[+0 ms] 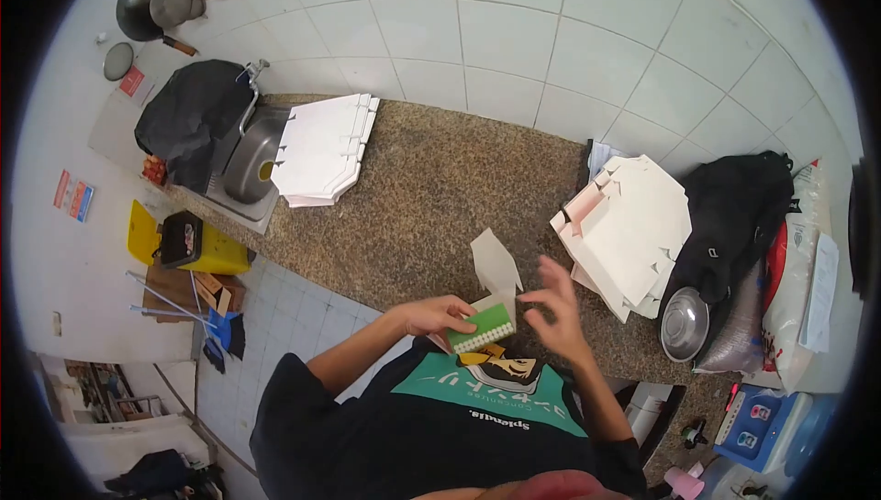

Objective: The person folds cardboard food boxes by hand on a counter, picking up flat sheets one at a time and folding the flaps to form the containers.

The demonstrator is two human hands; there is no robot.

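My left hand [439,316] grips a small partly folded card carton [479,327], with a green face and a row of white dots along one edge. White inner flaps [496,261] of the card stick up and away from me over the counter edge. My right hand [555,314] is raised just right of the flaps, fingers apart, apparently holding nothing. Beyond it on the right lies a stack of white cardboard boxes [633,229] with cut corners and slots. A second white cardboard stack [323,150] lies to the left, beside the sink.
The speckled stone counter [422,179] runs along a tiled wall. At left are a steel sink [250,168], a black bag [197,110] and a yellow bin [220,248]. To the right are a black cloth item [734,216], a metal bowl [685,324] and a large white sack [798,271].
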